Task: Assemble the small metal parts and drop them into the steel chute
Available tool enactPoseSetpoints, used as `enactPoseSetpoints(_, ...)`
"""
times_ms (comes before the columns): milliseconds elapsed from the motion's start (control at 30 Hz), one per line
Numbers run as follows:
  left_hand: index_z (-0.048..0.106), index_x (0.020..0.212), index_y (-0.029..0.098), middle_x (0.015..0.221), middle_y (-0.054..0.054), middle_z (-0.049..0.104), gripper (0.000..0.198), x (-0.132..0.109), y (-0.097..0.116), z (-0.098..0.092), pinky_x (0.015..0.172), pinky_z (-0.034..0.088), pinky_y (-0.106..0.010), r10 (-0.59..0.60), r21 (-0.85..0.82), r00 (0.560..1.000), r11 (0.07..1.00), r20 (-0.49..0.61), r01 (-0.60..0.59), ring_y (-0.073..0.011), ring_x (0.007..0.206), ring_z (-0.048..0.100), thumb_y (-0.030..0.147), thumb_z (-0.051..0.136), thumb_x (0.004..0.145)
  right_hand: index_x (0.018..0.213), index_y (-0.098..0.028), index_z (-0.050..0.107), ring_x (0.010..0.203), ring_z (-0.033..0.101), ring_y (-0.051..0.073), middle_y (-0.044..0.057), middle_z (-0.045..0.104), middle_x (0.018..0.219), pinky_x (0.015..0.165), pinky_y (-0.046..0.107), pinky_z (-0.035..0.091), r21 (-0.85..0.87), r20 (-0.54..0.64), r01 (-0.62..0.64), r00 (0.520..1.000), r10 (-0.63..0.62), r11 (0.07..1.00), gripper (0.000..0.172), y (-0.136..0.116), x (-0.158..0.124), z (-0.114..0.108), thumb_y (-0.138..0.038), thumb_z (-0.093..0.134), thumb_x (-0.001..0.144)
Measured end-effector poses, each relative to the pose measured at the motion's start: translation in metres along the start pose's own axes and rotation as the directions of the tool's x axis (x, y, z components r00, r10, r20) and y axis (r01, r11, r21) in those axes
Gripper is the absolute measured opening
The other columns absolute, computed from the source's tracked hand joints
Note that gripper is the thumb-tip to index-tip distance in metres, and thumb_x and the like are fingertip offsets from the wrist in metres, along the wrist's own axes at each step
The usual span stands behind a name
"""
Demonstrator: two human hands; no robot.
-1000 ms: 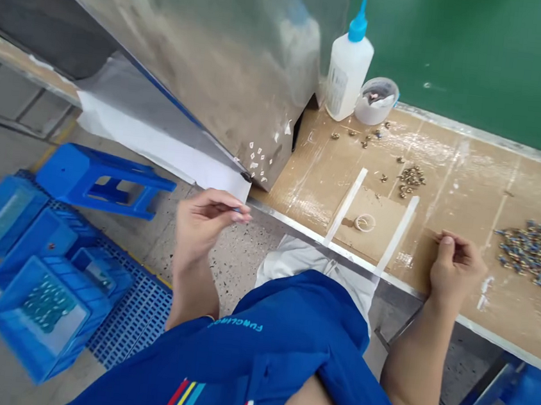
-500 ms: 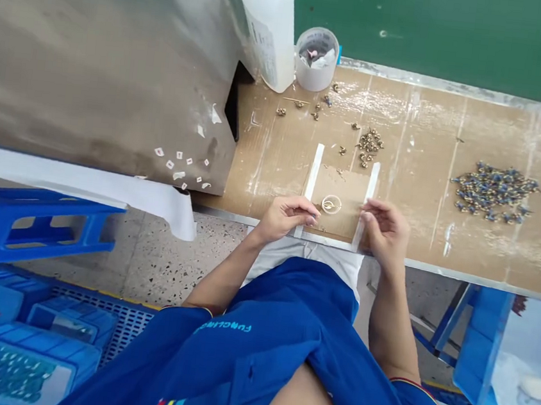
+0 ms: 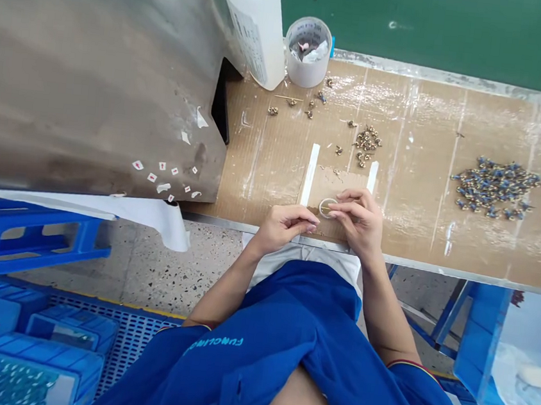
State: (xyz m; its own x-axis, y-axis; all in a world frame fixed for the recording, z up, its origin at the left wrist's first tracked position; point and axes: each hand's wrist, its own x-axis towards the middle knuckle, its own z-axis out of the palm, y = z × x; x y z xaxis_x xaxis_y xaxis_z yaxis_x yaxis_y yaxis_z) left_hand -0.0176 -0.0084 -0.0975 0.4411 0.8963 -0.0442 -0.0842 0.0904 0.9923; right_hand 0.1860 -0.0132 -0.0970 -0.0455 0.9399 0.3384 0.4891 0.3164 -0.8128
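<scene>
My left hand rests at the table's front edge, thumb and fingertips pinched together. Whatever it holds is too small to make out. My right hand reaches over a small round clear dish, its thumb and fingers brought together at the dish's right side. A thin gold-coloured piece shows at those fingertips; whether it is held or lies in the dish, I cannot tell. Beyond the hands sits a small heap of gold-coloured metal parts. White tape strips flank the cardboard patch around the dish.
Farther right lies a larger pile of blue-and-gold parts. A white bottle and a tape roll holding scraps stand at the back left. A metal box with small labels fills the left. Blue bins are below.
My right hand has moved left from beside the right tape strip to the dish, and its fingers now cover part of it. My left hand stays pinched in about the same place.
</scene>
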Motion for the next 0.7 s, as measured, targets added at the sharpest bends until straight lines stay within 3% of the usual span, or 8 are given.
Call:
enactPoseSetpoints(133,0.073,0.091,0.014,0.082,-0.006,0.073,0.018,0.001,-0.001,0.000,0.065,0.060,-0.021,-0.011,0.055,0.999,0.998,0.046,0.009,-0.0127,0.070,0.071,0.032,0.069,0.089,0.086,-0.031,0.078,0.091,0.066,0.020,0.004,0.071,0.099,0.079,0.037,0.056,-0.079,0.077,0.086,0.994,-0.080,0.993,0.009,0.000,0.009,0.000,-0.033,0.071,0.091)
enactPoseSetpoints(233,0.072,0.092,0.014,0.079,-0.005,0.072,0.016,0.001,-0.002,0.000,0.063,0.058,-0.021,0.002,0.123,0.998,0.992,0.057,-0.009,-0.0124,0.068,0.069,0.029,0.067,0.090,0.085,-0.031,0.077,0.085,0.066,0.019,0.003,0.073,0.094,0.077,0.037,0.055,-0.091,0.063,0.115,0.992,-0.110,0.989,0.013,-0.004,0.013,-0.003,-0.037,0.069,0.092)
enactPoseSetpoints(500,0.075,0.090,0.016,0.084,-0.006,0.076,0.014,0.002,0.001,0.003,0.060,0.047,-0.022,0.157,0.385,0.985,0.907,0.070,-0.171,-0.0116,0.066,0.064,0.024,0.064,0.092,0.078,-0.026,0.074,0.067,0.070,0.019,0.002,0.075,0.073,0.064,0.034,0.057,0.018,-0.141,-0.129,0.981,0.130,0.991,0.030,-0.023,-0.006,-0.013,-0.049,0.064,0.094)
enactPoseSetpoints(700,0.075,0.091,0.016,0.081,-0.005,0.074,0.013,0.001,-0.001,0.004,0.060,0.047,-0.023,0.164,0.418,0.984,0.891,0.069,-0.178,-0.0109,0.062,0.060,0.024,0.066,0.092,0.077,-0.026,0.073,0.067,0.073,0.018,0.001,0.076,0.072,0.063,0.032,0.058,-0.028,-0.083,-0.096,0.992,0.093,0.995,0.028,-0.032,-0.013,-0.008,-0.046,0.064,0.094)
